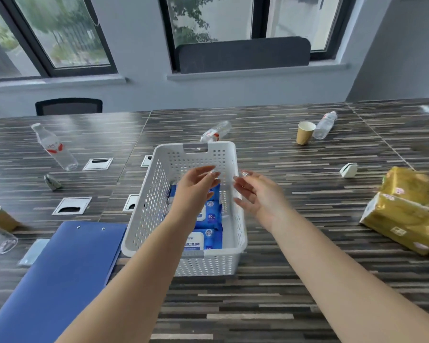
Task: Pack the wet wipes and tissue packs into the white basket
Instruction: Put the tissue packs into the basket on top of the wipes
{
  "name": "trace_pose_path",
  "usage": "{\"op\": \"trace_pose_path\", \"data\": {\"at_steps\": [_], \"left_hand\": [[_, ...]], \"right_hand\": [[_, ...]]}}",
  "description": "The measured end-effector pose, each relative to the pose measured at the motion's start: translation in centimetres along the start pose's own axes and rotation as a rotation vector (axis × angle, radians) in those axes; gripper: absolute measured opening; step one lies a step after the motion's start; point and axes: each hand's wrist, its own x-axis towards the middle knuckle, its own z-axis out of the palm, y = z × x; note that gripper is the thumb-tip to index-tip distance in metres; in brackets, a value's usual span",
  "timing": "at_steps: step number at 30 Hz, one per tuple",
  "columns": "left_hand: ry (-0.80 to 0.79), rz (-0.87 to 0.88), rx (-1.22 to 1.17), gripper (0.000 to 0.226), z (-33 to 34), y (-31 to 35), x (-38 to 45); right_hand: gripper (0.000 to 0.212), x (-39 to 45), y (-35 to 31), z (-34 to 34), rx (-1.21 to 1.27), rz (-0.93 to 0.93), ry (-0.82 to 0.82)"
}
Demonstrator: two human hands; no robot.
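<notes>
A white perforated basket [159,184] stands in the middle of the striped table. Blue wet-wipe packs [209,240] lie flat on its floor, partly hidden by my left forearm. My left hand [196,186] hovers over the basket with fingers spread and nothing in it. My right hand [256,194] hangs above the basket's right rim, also spread and empty. Gold tissue packs [404,219] are piled at the table's right edge, well away from both hands.
A blue folder [65,276] lies left of the basket. Plastic bottles [56,147] [216,131] [326,125] and paper cups [305,133] [0,217] are scattered around. Cable ports [72,206] sit in the tabletop. A chair [68,106] stands behind the table.
</notes>
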Motion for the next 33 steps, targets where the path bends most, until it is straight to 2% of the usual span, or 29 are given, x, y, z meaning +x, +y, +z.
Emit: {"op": "trace_pose_path", "data": {"at_steps": [6, 13, 19, 21, 24, 27, 33], "left_hand": [[-0.023, 0.008, 0.002, 0.008, 7.6, -0.6, -1.1], [-0.106, -0.121, 0.020, 0.008, 18.9, -2.9, -1.4], [-0.136, -0.262, 0.056, 0.009, 29.7, -7.3, -2.1], [-0.151, -0.308, 0.073, 0.009, 32.8, -8.5, -2.1], [-0.173, -0.340, 0.113, 0.009, 36.1, -9.4, -1.8], [-0.192, -0.332, 0.165, 0.005, 39.2, -9.4, -1.0], [-0.184, -0.335, 0.272, 0.018, 42.9, -9.8, 1.4]], "right_hand": [[0.015, -0.4, -1.3, -8.3, 0.082, -0.014, 0.110], [0.013, -0.2, -4.4, -21.2, 0.114, 0.018, 0.197], [0.024, 0.1, -6.2, -35.4, 0.156, 0.085, 0.326], [0.038, -0.3, -6.5, -38.8, 0.147, 0.103, 0.332], [0.055, -0.9, -6.7, -42.0, 0.062, 0.078, 0.354], [0.060, -0.4, -6.9, -44.4, -0.094, 0.034, 0.432], [0.065, 0.6, -6.3, -46.7, -0.335, -0.032, 0.472]]}}
